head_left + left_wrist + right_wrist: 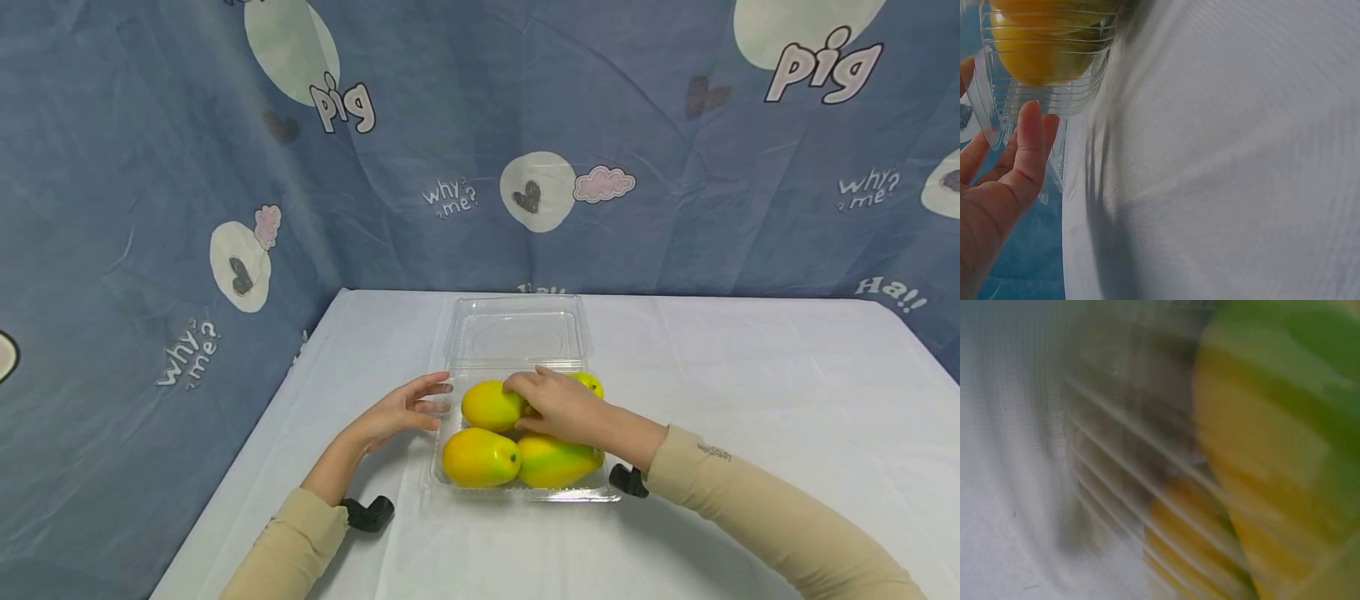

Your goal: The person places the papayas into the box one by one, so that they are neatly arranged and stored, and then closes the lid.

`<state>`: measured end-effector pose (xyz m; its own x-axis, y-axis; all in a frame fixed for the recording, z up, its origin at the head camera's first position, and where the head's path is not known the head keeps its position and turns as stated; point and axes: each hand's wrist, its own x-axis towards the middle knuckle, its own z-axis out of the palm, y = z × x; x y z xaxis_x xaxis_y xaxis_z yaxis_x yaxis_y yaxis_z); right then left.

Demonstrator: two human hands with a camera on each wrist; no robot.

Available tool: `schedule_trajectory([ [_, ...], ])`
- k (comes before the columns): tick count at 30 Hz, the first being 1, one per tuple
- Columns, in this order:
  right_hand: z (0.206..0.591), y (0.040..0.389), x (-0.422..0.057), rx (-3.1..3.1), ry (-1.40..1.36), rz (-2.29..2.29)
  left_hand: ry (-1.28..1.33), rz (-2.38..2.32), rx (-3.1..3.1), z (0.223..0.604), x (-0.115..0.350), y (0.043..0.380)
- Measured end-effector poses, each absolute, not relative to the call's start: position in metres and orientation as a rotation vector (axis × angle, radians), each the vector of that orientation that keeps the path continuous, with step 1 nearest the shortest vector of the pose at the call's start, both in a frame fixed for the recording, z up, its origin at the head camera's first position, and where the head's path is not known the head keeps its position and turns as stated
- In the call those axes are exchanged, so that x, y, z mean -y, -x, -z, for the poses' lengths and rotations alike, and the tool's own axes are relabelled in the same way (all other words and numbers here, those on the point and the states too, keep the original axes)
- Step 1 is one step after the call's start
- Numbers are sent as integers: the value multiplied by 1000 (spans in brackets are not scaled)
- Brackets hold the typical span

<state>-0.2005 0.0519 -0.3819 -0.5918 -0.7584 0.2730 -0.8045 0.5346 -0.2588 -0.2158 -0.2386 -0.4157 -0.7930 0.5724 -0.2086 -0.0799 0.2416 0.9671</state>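
Several yellow-green mangoes lie in a clear plastic clamshell box on the table. My right hand (562, 406) reaches over the box from the right, its fingers and thumb round the right end of the back-left mango (486, 406). A back-right mango (587, 382) is mostly hidden behind that hand. In front lie a left mango (480, 457) and a greener right mango (557, 461). At the box's left side (1054, 94), my left hand (401, 410) has its fingers extended beside the wall; contact is unclear. The right wrist view is blurred, showing a mango (1266, 437) through the ribbed wall.
The box's transparent lid (517, 329) lies folded back behind it. A white cloth (750, 400) covers the table. Blue printed fabric (420, 108) hangs behind and at the left. Black wrist-worn devices (369, 514) sit under both forearms.
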Motion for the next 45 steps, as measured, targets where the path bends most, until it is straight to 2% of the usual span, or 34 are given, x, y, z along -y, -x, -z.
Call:
schedule_trajectory([
  [13, 359, 199, -75, 2702, -1236, -602, -439, -1579, -1993, 416, 237, 216],
  [26, 331, 223, -105, 2805, -958, -745, -316, -1433, -2171, 397, 242, 238],
  [38, 343, 256, -121, 2923, -837, -900, -59, -1464, -2209, 371, 222, 276],
  [45, 367, 275, -129, 3037, -505, -1242, -9, -1514, -2192, 371, 210, 291],
])
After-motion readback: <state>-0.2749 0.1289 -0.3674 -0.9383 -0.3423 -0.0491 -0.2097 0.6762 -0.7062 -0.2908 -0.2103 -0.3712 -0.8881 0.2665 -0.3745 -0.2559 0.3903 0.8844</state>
